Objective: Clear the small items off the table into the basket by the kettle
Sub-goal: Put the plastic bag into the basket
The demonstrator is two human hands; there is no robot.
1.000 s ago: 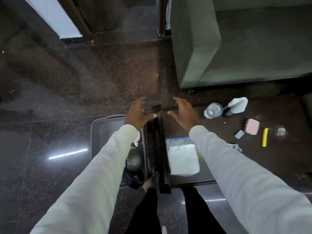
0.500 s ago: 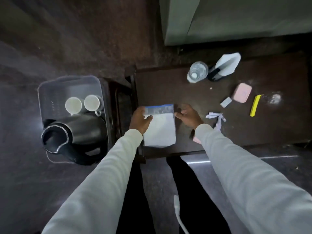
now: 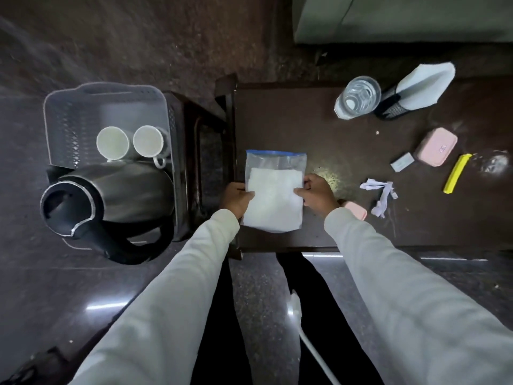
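We're barely started: both hands, left hand [image 3: 236,200] and right hand [image 3: 317,194], have fingers pinching the zip bag [image 3: 273,190] flat on the tabletop [image 3: 305,129]. Basket [image 3: 69,112] holds only cups [image 3: 129,143]; pink cases, yellow clip, paper scraps remain.

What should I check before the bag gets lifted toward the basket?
1. Left hand on zip bag: thumb over its left edge, ok.
2. Right hand on its right edge: ok.
3. Zip strip closed: cannot tell.
4. Room in basket: two cups at the near end, far end free, ok.
5. Kettle on the way in: crowds the basket's near end, not ok.
6. Pink item beside the right wrist: partly hidden, cannot tell if clear.
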